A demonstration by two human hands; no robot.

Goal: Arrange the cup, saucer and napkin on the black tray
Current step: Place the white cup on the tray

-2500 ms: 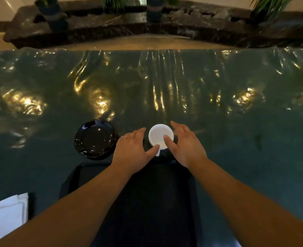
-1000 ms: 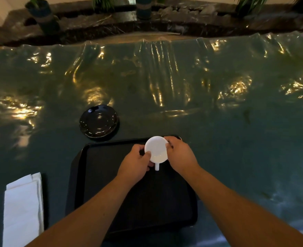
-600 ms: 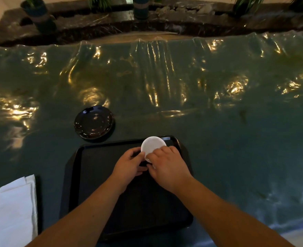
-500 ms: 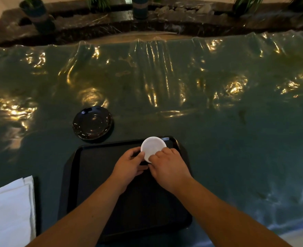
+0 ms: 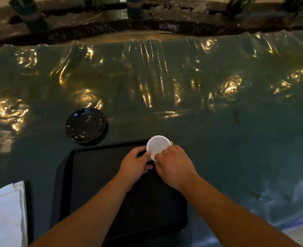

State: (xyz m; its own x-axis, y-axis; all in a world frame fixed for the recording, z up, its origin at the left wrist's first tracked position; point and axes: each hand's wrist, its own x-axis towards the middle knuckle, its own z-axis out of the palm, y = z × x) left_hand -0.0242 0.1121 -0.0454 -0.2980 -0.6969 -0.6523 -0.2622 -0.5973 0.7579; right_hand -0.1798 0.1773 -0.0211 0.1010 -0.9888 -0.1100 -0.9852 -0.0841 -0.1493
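A wrinkled glossy green table cover point(image 5: 218, 131) reflects warm lights below a stone planter ledge point(image 5: 93, 27). Both hands, left hand point(image 5: 135, 166) and right hand point(image 5: 176, 166), clasp the white cup point(image 5: 157, 145) at the black tray point(image 5: 93, 175)'s far corner.

Tray point(image 5: 93, 175) left half lies bare; saucer point(image 5: 86, 124) and napkin point(image 5: 4, 214) flank it outside.

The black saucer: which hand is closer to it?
Left. The left hand is on the white cup, on the side toward the saucer. The right hand grips the cup's other side, farther away.
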